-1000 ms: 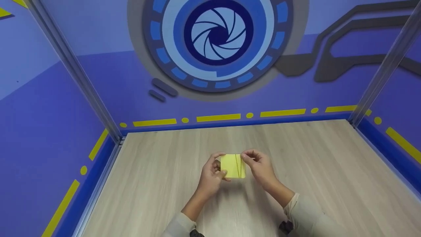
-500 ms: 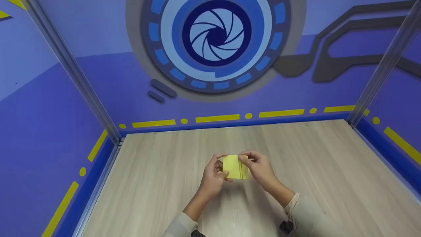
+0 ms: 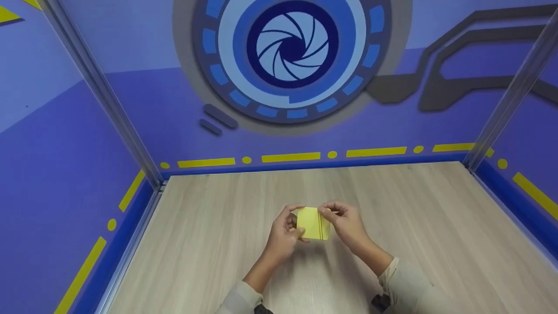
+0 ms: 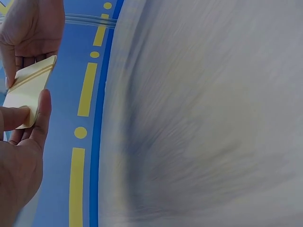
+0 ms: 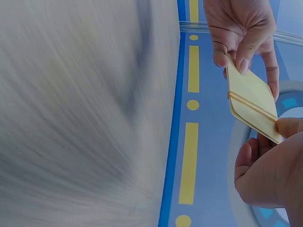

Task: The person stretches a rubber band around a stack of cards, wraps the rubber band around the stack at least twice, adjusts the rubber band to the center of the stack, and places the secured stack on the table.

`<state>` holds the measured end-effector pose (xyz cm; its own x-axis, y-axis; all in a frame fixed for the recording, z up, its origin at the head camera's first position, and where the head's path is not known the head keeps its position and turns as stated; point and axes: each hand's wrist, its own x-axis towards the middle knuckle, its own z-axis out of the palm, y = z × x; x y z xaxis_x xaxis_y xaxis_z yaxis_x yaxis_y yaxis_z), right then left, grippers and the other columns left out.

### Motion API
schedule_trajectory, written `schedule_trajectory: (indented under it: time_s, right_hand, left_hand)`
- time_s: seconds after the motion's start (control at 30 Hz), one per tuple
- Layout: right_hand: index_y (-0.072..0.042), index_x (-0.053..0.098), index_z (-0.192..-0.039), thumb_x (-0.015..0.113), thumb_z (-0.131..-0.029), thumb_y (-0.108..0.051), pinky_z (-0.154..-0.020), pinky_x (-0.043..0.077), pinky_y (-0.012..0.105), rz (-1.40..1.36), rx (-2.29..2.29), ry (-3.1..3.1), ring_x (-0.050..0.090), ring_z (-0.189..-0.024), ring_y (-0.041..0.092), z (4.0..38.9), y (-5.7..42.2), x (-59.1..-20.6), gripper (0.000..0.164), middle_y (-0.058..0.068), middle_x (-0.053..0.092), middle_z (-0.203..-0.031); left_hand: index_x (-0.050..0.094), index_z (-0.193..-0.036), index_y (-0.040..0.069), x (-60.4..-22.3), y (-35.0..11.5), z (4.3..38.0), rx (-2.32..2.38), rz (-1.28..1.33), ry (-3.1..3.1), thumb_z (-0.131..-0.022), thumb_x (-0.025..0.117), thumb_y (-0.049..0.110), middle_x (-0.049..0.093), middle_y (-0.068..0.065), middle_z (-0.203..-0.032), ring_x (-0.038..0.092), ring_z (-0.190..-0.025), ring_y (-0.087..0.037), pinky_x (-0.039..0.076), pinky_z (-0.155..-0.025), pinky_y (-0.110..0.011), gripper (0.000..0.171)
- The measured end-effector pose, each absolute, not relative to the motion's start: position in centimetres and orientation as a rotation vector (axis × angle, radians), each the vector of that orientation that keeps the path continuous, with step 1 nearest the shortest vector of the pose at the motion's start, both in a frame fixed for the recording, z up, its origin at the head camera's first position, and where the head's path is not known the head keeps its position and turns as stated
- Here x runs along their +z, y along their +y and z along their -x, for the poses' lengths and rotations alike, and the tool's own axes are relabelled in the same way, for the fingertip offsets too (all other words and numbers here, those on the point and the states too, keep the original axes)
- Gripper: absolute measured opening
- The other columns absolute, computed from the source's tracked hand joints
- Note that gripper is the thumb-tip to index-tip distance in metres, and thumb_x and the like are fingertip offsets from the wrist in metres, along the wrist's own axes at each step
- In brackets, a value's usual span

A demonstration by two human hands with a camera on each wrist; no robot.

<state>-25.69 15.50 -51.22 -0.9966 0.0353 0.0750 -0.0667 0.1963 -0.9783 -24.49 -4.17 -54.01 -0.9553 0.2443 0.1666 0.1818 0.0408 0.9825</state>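
The yellow pad (image 3: 307, 223) was a little below and right of the centre of the head view, held up off the wood-grain tabletop (image 3: 196, 244); a thin band (image 3: 321, 229) ran across its right part as two strands, close together and nearly upright in that view. The left hand (image 3: 281, 237) gripped the pad by its left side, thumb on the near face at the lower left corner and a finger along the upper edge; the right hand (image 3: 348, 223) had thumb and forefinger bent together in a pinch at the upper edge, right where the strands met it; whether the pinch took in the pad as well as the band could not be told. In the right wrist view the pad sat at the right, tilted, its edge showing layers; in the left wrist view it lay at the far left, the strands slanting across it.

Pale sleeves (image 3: 412, 283) entered at the bottom of the head view; the blue wall (image 3: 244, 144) filled its upper part, bearing a round emblem (image 3: 292, 48) at top centre and yellow dashes (image 3: 290, 157) low down; metal posts (image 3: 100, 91) slanted at left and right.
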Motion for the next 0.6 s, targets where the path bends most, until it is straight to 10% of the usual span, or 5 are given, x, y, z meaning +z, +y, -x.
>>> schedule_trajectory:
  time_s: [0.6]
  right_hand:
    - [-0.006,0.078,-0.100,0.074,-0.099,-0.015,-0.082,0.053,0.029,-0.031,1.917,-2.390,0.063,-0.089,0.018,26.02,15.36,-50.95,0.010,0.006,0.076,-0.101]
  left_hand:
    - [0.054,-0.148,0.019,-54.16,-4.55,24.84,2.096,-0.486,2.230,-0.096,0.055,-0.015,0.065,-0.015,-0.109,0.069,-0.098,-0.020,0.068,-0.077,-0.033,0.062]
